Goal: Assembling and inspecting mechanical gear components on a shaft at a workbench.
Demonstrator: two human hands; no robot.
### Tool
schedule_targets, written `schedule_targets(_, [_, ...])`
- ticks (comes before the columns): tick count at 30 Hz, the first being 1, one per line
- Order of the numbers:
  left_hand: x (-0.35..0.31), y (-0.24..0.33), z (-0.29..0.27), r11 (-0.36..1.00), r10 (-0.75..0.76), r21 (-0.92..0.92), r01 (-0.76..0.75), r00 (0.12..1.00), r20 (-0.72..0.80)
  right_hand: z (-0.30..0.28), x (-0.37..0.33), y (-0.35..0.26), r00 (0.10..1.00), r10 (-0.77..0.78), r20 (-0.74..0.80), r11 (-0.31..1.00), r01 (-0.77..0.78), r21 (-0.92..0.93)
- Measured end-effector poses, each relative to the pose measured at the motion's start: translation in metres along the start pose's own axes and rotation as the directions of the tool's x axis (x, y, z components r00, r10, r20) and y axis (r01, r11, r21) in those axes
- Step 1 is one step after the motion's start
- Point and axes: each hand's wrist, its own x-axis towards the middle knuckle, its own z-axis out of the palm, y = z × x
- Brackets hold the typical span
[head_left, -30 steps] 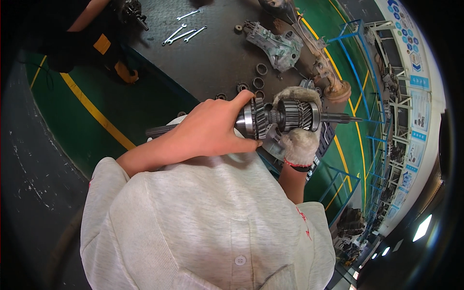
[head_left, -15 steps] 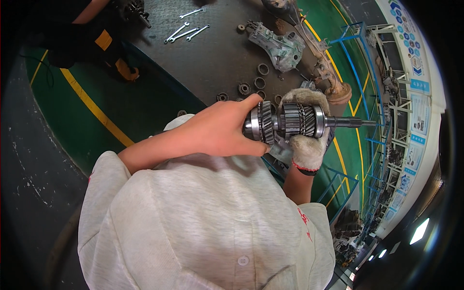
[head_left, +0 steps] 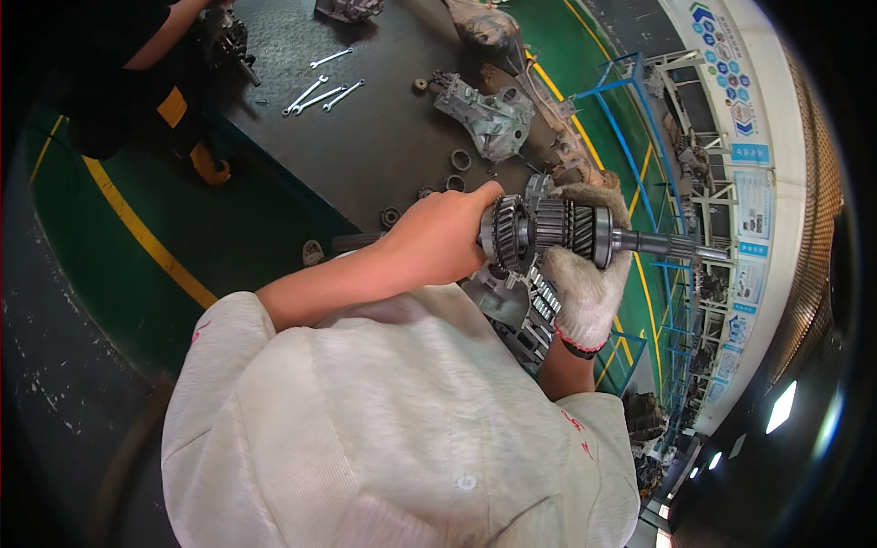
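A steel gear shaft (head_left: 557, 224) with several toothed gears and a splined end pointing right is held level in front of my chest. My bare left hand (head_left: 443, 233) is closed round its left end, with the thumb side toward the helical gear (head_left: 508, 233). Wearing a knitted white glove, my right hand (head_left: 589, 288) cups the shaft from below near the bearing ring (head_left: 602, 236). Part of the glove shows above the shaft too. Below the gears, a grey metal casting (head_left: 498, 297) is partly hidden by my hands and shirt.
Loose gear rings (head_left: 460, 160) lie on the dark metal table (head_left: 365, 128), behind my hands. Farther back are a grey housing (head_left: 489, 114), several wrenches (head_left: 327, 91) and a rusty axle (head_left: 480, 23). A co-worker's arm (head_left: 169, 36) reaches a gear assembly (head_left: 224, 41) at the far left.
The view has shifted, so the table things sit farther left. The shaft remains in both hands, its splined end tipped slightly lower, and my left fingers are more curled in.
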Motion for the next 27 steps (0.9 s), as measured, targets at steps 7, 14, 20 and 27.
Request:
schedule_targets(7, [0.019, -0.016, 0.004, 0.925, 0.256, -0.355, -0.133, 0.910, 0.326, -0.014, 0.007, -0.017, 0.959, -0.074, 0.272, 0.927, 0.167, -0.337])
schedule_targets(14, [0.034, 0.004, -0.001, 0.990, 0.139, -0.013, -0.138, 0.983, 0.122, -0.011, -0.001, -0.008, 0.991, -0.131, -0.030, 0.909, 0.108, -0.402])
schedule_targets(20, [0.058, 0.010, 0.003, 0.950, 0.272, -0.254, -0.182, 0.883, 0.383, 0.005, 0.012, -0.016, 0.961, -0.261, -0.090, 0.958, 0.269, 0.101])
schedule_targets(27, [0.073, 0.067, -0.012, 0.681, 0.257, -0.666, 0.303, 0.753, 0.606, -0.015, 0.050, -0.068, 0.914, -0.406, 0.001, 0.880, 0.390, 0.272])
